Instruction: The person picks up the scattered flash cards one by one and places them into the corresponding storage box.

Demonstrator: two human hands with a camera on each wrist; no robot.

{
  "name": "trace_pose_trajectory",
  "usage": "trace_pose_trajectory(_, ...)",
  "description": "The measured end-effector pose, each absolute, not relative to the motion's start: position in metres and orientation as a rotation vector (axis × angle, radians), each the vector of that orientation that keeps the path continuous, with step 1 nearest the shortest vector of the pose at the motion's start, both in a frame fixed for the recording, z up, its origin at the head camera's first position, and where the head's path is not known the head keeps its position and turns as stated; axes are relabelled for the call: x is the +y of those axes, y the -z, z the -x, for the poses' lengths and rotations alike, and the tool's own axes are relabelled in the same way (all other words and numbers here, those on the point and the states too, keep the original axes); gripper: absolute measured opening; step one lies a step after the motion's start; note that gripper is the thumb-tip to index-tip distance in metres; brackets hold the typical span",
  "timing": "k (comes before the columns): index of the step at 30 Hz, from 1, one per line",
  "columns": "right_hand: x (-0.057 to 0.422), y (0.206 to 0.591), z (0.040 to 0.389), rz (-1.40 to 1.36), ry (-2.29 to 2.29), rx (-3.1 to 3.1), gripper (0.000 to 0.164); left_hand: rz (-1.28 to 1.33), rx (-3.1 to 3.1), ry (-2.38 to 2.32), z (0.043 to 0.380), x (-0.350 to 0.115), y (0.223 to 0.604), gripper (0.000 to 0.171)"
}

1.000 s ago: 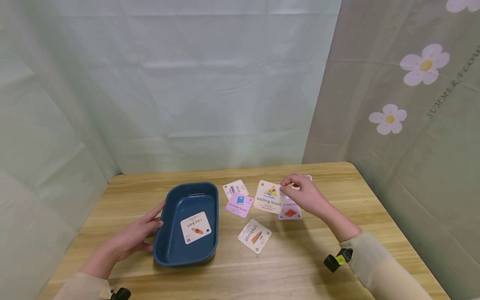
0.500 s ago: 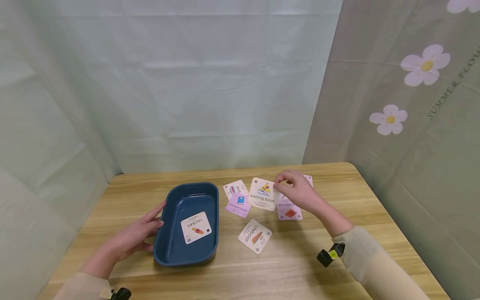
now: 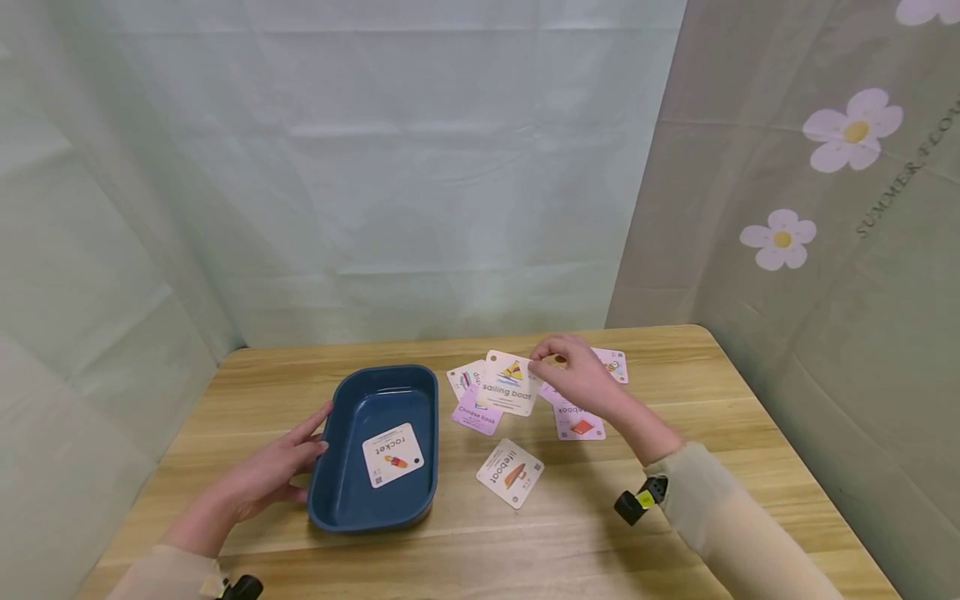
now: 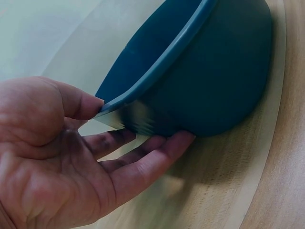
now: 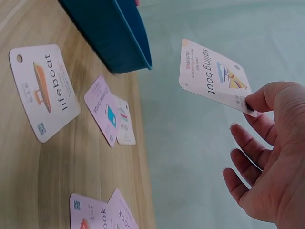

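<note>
My right hand (image 3: 581,377) pinches a white "sailing boat" card (image 3: 508,385) by its edge between thumb and fingers. In the right wrist view the sailing boat card (image 5: 214,76) is held up off the table, the other fingers loosely spread. Beneath it in the head view lie a purple "Chinese book" card (image 3: 476,413) and a partly covered ship card (image 3: 463,379). My left hand (image 3: 273,467) touches the left side of a dark blue tray (image 3: 321,508). The left wrist view shows its fingers and thumb against the tray's outer wall and rim (image 4: 157,67).
A "rocket" card (image 3: 393,456) lies inside the tray. A "lifeboat" card (image 3: 511,472) lies in front on the wooden table (image 3: 525,558). Purple notebook cards (image 3: 579,423) and a bee-like picture card (image 3: 613,365) lie near my right hand. Pale curtains (image 3: 420,167) surround the table.
My right hand has moved left with the sailing boat card, from over the notebook cards to over the Chinese book and ship cards. The left hand and tray stay put.
</note>
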State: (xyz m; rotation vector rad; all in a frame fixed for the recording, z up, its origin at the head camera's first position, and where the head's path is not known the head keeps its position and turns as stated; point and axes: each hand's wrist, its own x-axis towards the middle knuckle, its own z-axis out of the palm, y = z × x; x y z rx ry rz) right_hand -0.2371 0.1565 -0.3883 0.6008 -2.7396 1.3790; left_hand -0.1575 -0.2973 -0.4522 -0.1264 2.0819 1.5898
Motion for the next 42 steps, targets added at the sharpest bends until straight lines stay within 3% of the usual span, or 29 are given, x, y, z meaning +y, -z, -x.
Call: trace_pose_trajectory(42,0.095,0.39,0.253,-0.68,-1.434,-2.75,0.014,0.129,2.103,-1.566,0.154,-0.295,0.449,0.072)
